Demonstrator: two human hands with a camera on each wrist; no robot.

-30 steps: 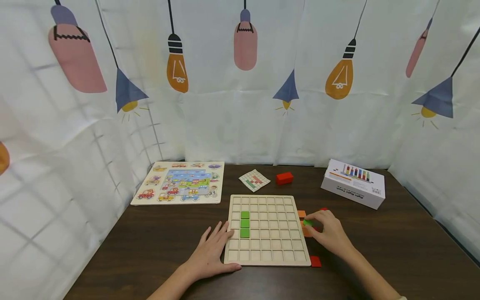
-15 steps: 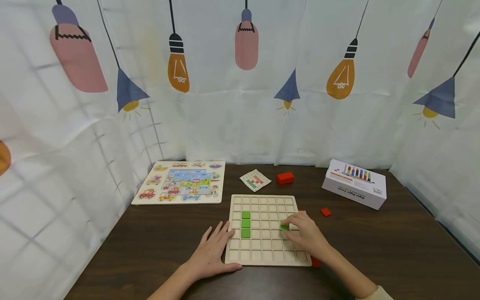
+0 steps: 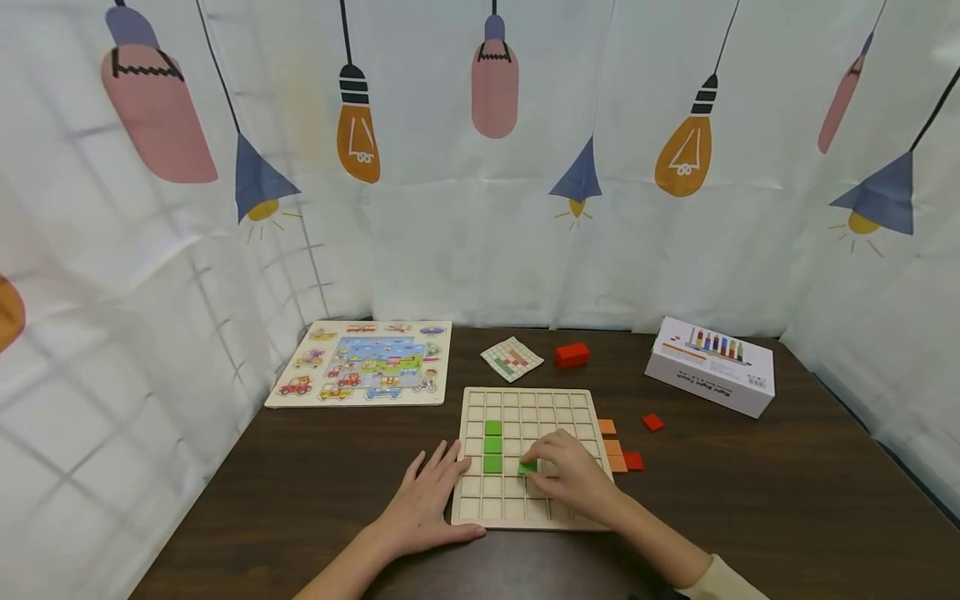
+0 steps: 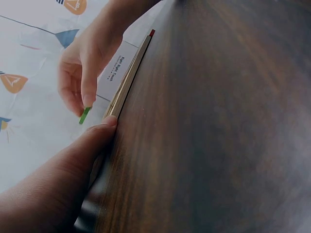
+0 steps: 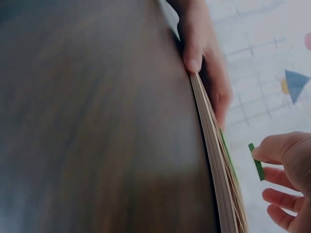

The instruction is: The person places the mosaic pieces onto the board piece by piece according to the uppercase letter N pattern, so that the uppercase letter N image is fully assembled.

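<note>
A wooden grid board (image 3: 555,500) lies on the dark table, with three green square tiles (image 3: 492,445) set in one of its left columns. My right hand (image 3: 573,475) pinches another green tile (image 3: 527,467) between thumb and fingers. In the right wrist view that held tile (image 5: 256,162) is apart from the board, raised above its surface. My left hand (image 3: 429,504) rests at the board's left edge with its fingers spread. The left thumb (image 4: 104,127) touches the board's near edge in the left wrist view.
Orange tiles (image 3: 613,450) and a red tile (image 3: 633,462) lie along the board's right side, another red tile (image 3: 653,422) farther out. Behind stand a patterned card (image 3: 512,359), a red block (image 3: 572,355) and a white box (image 3: 711,367). A picture puzzle (image 3: 360,364) lies back left.
My right hand has carried the green tile leftward from beside the board's right edge to over its middle, uncovering the orange and red tiles. The left hand has stayed in place.
</note>
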